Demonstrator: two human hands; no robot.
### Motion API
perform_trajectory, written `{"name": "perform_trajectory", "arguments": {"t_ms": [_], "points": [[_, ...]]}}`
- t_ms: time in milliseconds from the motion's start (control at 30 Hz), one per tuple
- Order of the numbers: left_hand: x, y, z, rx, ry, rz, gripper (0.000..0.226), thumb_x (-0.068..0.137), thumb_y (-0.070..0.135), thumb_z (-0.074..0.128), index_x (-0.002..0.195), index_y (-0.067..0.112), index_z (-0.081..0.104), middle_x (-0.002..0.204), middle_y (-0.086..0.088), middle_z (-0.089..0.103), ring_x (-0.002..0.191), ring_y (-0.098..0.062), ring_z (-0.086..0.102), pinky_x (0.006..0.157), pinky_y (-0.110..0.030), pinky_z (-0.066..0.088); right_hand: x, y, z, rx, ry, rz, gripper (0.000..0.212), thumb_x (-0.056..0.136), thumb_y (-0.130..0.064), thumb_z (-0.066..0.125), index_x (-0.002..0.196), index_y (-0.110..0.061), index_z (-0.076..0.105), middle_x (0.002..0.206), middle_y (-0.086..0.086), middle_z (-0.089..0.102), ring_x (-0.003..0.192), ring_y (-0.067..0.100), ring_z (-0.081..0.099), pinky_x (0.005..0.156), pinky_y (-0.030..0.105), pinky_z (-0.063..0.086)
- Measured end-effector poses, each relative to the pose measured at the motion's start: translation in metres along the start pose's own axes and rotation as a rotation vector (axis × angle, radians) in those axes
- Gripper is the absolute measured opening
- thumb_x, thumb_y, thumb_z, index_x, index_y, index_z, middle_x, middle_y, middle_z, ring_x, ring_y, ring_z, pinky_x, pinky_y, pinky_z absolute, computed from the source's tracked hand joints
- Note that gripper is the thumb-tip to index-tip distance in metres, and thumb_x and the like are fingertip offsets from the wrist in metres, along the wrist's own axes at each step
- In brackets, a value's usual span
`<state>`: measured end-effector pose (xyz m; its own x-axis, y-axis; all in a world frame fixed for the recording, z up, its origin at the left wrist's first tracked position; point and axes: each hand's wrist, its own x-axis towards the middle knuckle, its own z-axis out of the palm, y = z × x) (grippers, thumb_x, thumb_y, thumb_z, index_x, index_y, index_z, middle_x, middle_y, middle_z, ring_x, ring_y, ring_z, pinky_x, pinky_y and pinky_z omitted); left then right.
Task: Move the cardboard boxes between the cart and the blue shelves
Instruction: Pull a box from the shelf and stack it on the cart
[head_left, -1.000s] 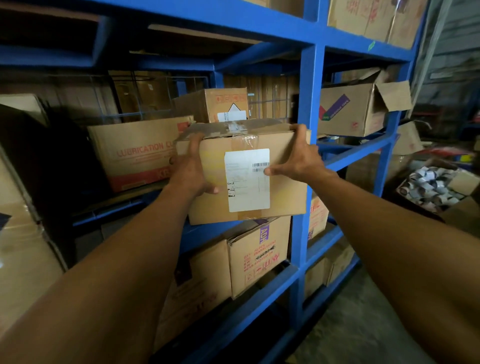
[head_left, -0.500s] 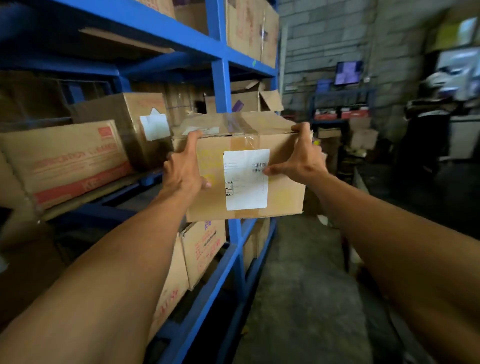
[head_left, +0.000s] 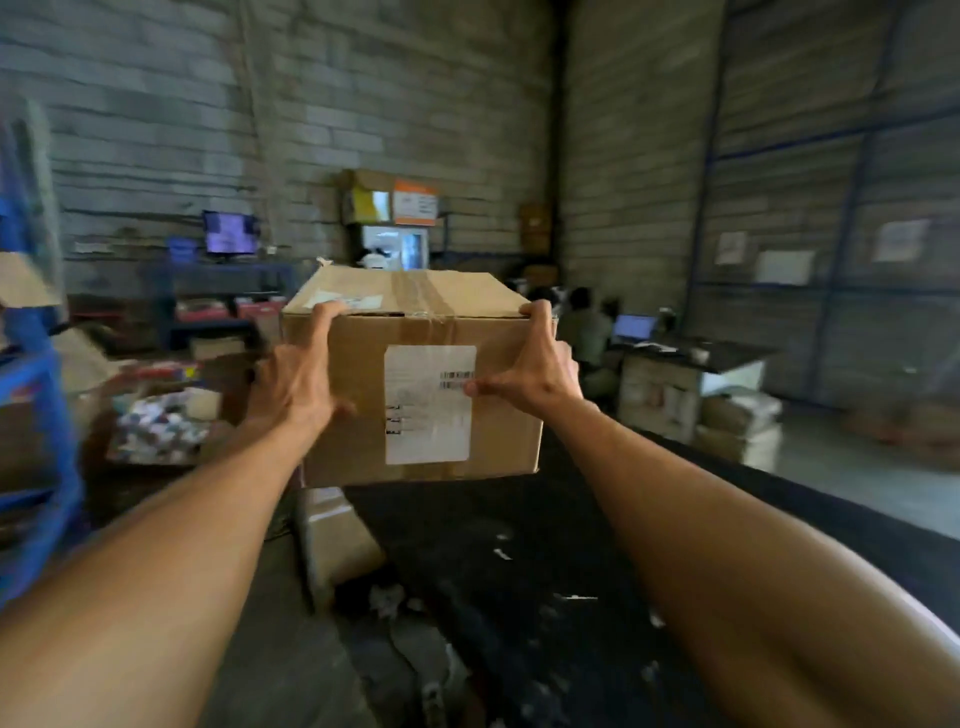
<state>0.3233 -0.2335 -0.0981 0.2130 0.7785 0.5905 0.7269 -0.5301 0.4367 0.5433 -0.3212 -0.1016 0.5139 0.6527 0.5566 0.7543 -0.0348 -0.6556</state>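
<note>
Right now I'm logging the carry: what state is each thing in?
Box: taped shut, level, held off any surface.
Left hand: gripping the box's left side.
Right hand: gripping the box's right side.
Monitor: on.
Laptop: open, screen lit.

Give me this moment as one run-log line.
phase: carrying | object: cardboard box, taped, white label facing camera | hands: left hand and right hand gripping its sides | box: airborne, level | blue shelves: far left edge

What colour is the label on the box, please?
White, with black barcodes: label on the box, head view.
</note>
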Motion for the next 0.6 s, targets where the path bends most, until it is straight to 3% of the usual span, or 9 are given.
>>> {"name": "perform_trajectory", "arguments": {"t_ms": [100, 267, 433, 500, 600], "points": [[0.003, 0.061, 0.039, -0.128, -0.046, 0.146, 0.088, 0.079, 0.024, 0.077, 0.138, 0.050, 0.017, 0.119, -0.024, 0.053, 0.100, -0.045, 0.057, 0.081, -0.056, 0.050, -0.005, 0.040, -0.068, -0.104, 0.129, 0.069, 0.101, 0.053, -0.043, 0.093, 0.126, -0.029, 0.026, 0.126, 0.005, 0.050, 0.115, 0.034, 0.051, 0.094, 0.055, 0.048], [-0.022, 0.158, 0.078, -0.292, -0.207, 0.316, 0.082, 0.085, 0.026, 0.070, 0.143, 0.045, 0.016, 0.126, -0.028, 0.046, 0.108, -0.050, 0.050, 0.084, -0.058, 0.046, -0.053, 0.082, -0.172, -0.246, 0.341, 0.232, 0.097, 0.051, -0.047, 0.093, 0.119, -0.038, 0.024, 0.123, 0.004, 0.049, 0.108, 0.032, 0.052, 0.085, 0.054, 0.051], [-0.078, 0.223, 0.077, -0.403, -0.396, 0.522, 0.096, 0.076, 0.021, 0.080, 0.139, 0.047, 0.014, 0.119, -0.029, 0.046, 0.106, -0.050, 0.051, 0.080, -0.055, 0.044, -0.142, 0.086, -0.243, -0.388, 0.566, 0.399, 0.097, 0.047, -0.052, 0.090, 0.116, -0.042, 0.022, 0.123, 0.005, 0.051, 0.102, 0.028, 0.054, 0.077, 0.044, 0.052], [-0.105, 0.241, 0.071, -0.470, -0.454, 0.603, 0.093, 0.078, 0.018, 0.077, 0.139, 0.049, 0.013, 0.118, -0.028, 0.046, 0.106, -0.050, 0.051, 0.082, -0.055, 0.045, -0.185, 0.081, -0.263, -0.419, 0.665, 0.415, 0.103, 0.041, -0.056, 0.087, 0.121, -0.037, 0.025, 0.123, 0.000, 0.050, 0.106, 0.024, 0.055, 0.082, 0.042, 0.054], [-0.149, 0.255, 0.064, -0.568, -0.524, 0.680, 0.085, 0.084, 0.012, 0.065, 0.137, 0.053, 0.012, 0.117, -0.024, 0.047, 0.103, -0.046, 0.053, 0.075, -0.052, 0.047, -0.247, 0.069, -0.287, -0.489, 0.721, 0.485, 0.104, 0.041, -0.053, 0.090, 0.122, -0.036, 0.026, 0.117, -0.001, 0.051, 0.099, 0.019, 0.056, 0.071, 0.029, 0.052]]}}
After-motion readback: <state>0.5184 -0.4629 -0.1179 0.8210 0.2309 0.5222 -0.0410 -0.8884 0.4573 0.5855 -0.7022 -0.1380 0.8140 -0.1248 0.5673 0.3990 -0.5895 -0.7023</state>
